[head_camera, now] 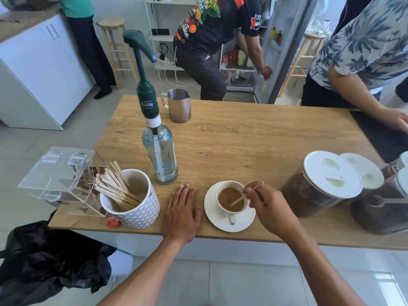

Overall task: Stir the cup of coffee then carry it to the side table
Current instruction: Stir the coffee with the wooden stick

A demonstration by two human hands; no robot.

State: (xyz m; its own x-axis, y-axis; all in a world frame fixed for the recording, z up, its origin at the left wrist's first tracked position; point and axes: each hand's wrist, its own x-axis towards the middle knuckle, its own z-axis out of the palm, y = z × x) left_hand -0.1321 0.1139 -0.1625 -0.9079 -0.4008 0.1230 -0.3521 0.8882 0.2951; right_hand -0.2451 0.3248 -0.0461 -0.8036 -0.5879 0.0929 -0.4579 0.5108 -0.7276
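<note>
A white cup of coffee (pixel 231 198) stands on a white saucer (pixel 212 214) near the front edge of the wooden table (pixel 242 138). My right hand (pixel 268 206) pinches a wooden stir stick (pixel 239 199) whose lower end dips into the brown coffee. The hand hovers just right of the cup. My left hand (pixel 182 214) lies flat on the table, fingers spread, left of the saucer and holding nothing.
A patterned mug of wooden sticks (pixel 132 202), a clear acrylic box (pixel 59 180) and a pump bottle (pixel 159 149) stand to the left. A steel pitcher (pixel 178 105) sits at the back. Lidded jars (pixel 326 184) crowd the right. People stand behind the table.
</note>
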